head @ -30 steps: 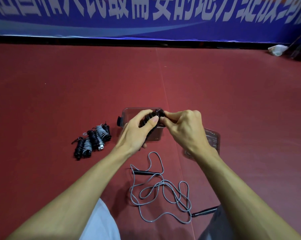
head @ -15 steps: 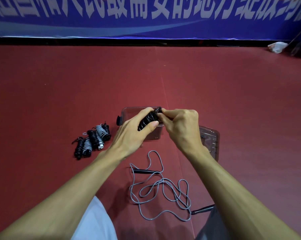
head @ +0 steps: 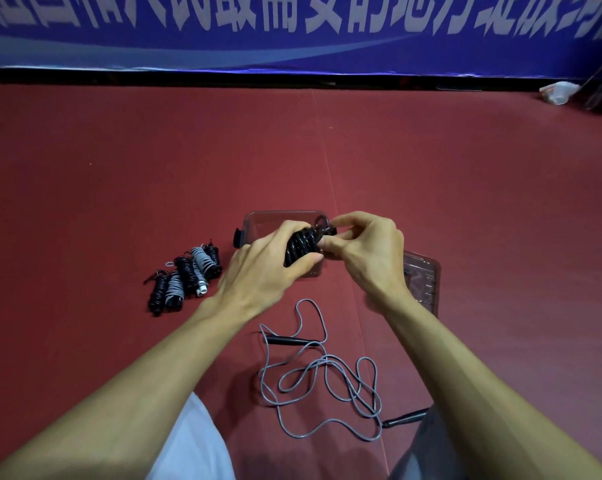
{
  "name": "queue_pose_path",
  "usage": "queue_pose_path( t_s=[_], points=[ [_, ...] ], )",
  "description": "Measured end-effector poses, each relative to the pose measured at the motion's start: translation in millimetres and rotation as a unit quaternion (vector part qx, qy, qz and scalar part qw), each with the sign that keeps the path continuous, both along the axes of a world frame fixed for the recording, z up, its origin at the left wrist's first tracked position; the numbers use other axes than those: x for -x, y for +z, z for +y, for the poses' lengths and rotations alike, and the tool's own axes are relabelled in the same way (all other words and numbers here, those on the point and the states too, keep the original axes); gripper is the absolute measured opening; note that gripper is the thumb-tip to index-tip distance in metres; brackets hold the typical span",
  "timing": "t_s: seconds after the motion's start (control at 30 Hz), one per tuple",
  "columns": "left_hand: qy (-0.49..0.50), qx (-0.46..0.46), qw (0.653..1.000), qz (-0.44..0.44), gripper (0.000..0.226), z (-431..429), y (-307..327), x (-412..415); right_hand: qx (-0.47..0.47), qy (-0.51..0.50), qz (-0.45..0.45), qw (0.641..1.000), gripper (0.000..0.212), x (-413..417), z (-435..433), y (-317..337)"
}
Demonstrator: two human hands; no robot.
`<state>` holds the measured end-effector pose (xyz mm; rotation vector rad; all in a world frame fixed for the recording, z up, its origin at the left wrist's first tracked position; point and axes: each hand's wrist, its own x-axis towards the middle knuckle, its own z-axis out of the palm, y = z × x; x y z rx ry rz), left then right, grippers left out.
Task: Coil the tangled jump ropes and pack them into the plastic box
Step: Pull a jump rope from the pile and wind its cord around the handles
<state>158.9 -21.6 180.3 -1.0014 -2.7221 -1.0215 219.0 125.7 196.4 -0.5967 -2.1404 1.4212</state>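
My left hand [head: 264, 268] grips a tightly coiled black jump rope [head: 301, 245], held in front of the clear plastic box [head: 258, 223]. My right hand [head: 365, 251] pinches the rope's end loop at the top of the coil. A loose grey jump rope [head: 322, 379] with black handles lies tangled on the floor between my forearms. Several coiled ropes [head: 185, 275], black and grey, lie in a row left of the box.
The box's clear lid [head: 426, 278] lies on the red floor behind my right wrist. A blue banner [head: 292, 29] runs along the far wall. A crumpled white bag [head: 557, 91] sits at the far right.
The black coil has tilted more upright in my left hand. My right fingers have shifted to its top end, where a small loop now shows.
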Motion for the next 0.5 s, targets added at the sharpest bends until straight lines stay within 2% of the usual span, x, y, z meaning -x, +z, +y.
queue_pose_path(
  t_s=[0.13, 0.2, 0.27, 0.3, 0.4, 0.5],
  points=[
    [0.008, 0.007, 1.0, -0.001, 0.043, -0.1, -0.6, 0.5, 0.016, 0.062, -0.029, 0.998, 0.022, 0.2, 1.7, -0.3],
    [0.017, 0.022, 1.0, 0.007, 0.053, 1.5, -1.1, 0.9, 0.115, 0.103, -0.018, 0.988, 0.027, -0.3, 2.5, 3.5],
    [0.023, 0.04, 0.999, 0.004, 0.062, 1.8, -0.7, 0.7, 0.196, 0.109, -0.013, 0.974, 0.019, -1.0, 1.9, 7.5],
    [0.018, 0.052, 0.998, 0.002, 0.064, 2.1, -0.9, 0.6, 0.184, 0.09, -0.026, 0.978, 0.016, -0.6, 3.0, 7.7],
    [0.0, 0.089, 0.996, -0.009, 0.058, 4.3, -4.0, -0.6, 0.069, 0.034, -0.086, 0.993, 0.015, 1.6, 8.9, -0.3],
    [0.007, 0.095, 0.994, -0.043, 0.045, 8.1, -6.1, 0.5, 0.066, 0.007, -0.083, 0.994, 0.014, 5.0, 10.2, -2.8]
  ],
)
